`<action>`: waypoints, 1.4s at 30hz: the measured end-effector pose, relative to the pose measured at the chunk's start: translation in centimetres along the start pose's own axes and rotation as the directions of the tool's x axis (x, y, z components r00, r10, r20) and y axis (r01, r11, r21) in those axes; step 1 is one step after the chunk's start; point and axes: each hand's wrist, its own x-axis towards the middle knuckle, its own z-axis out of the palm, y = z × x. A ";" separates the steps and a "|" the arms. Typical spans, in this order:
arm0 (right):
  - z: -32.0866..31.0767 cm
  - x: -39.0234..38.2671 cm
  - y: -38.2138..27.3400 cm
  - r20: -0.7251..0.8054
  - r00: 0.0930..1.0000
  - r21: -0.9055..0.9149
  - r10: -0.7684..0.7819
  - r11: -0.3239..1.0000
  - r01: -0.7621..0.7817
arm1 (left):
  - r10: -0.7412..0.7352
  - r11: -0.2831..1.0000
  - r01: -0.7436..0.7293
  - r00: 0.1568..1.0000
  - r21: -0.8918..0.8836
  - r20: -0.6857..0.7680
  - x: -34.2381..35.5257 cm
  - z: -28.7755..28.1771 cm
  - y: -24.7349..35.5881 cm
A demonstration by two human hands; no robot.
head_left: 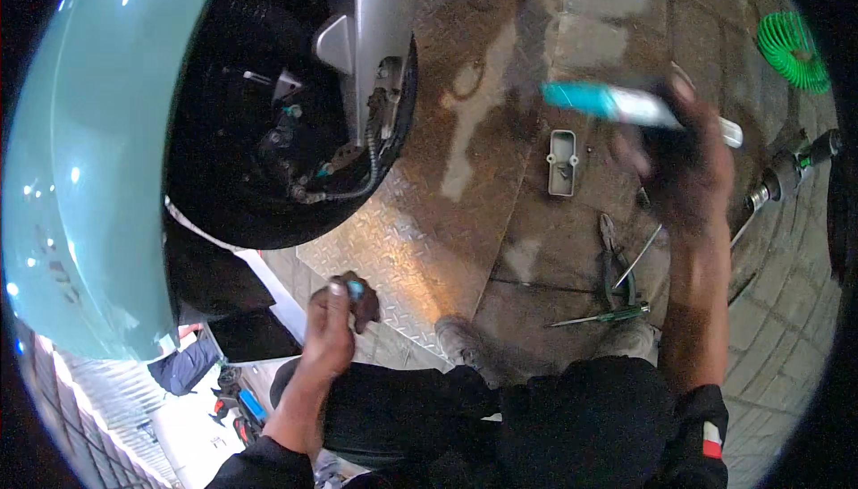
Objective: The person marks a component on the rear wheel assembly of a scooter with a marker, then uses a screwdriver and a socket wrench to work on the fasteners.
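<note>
My left hand (pixel 329 333) is closed around a small dark, brownish part (pixel 365 306) with a light teal patch on it; its exact kind is unclear. In my right hand (pixel 688 158), raised over the floor at right and smeared by motion, is a teal and white tube-shaped object (pixel 617 105). A pale end sticks out past the hand's right side. Ahead of my left hand stands a teal-bodied scooter (pixel 98 149) with a dark wheel well (pixel 241 149). Inside it, a silver fork leg (pixel 375 24) and a curved hose (pixel 362 189) show, with teal spots on the parts nearby.
A grey tray (pixel 561 187) with small bits lies below my right hand. Pliers (pixel 610 252), a green-handled screwdriver (pixel 612 315) and a power ratchet-like tool (pixel 786 181) rest on the paving. A green coiled hose (pixel 795 51) is far right; a tread-metal plate (pixel 357 248) borders the wheel.
</note>
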 end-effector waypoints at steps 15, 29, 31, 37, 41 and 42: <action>9.3 4.7 12.3 0.128 0.918 -0.446 -0.375 0.805 0.391 | 0.168 0.981 -0.143 0.961 -0.129 0.217 2.3 2.1 -0.2; 10.3 6.6 13.5 0.174 0.855 -0.446 -0.489 0.735 0.511 | 0.216 0.974 -0.192 0.948 -0.124 0.233 2.4 1.6 -0.8; 10.2 6.5 13.4 0.180 0.861 -0.461 -0.475 0.733 0.501 | 0.206 0.976 -0.182 0.950 -0.123 0.234 2.5 1.5 -0.9; 10.1 6.6 13.3 0.170 0.868 -0.496 -0.466 0.721 0.484 | 0.212 0.973 -0.184 0.951 -0.139 0.226 2.6 1.3 -1.1; 10.6 6.7 13.7 0.151 0.863 -0.490 -0.482 0.722 0.489 | 0.196 0.977 -0.172 0.955 -0.124 0.221 2.7 1.1 -1.4; 10.6 6.6 13.5 0.150 0.863 -0.492 -0.481 0.721 0.488 | 0.213 0.974 -0.188 0.951 -0.127 0.224 2.7 1.1 -1.5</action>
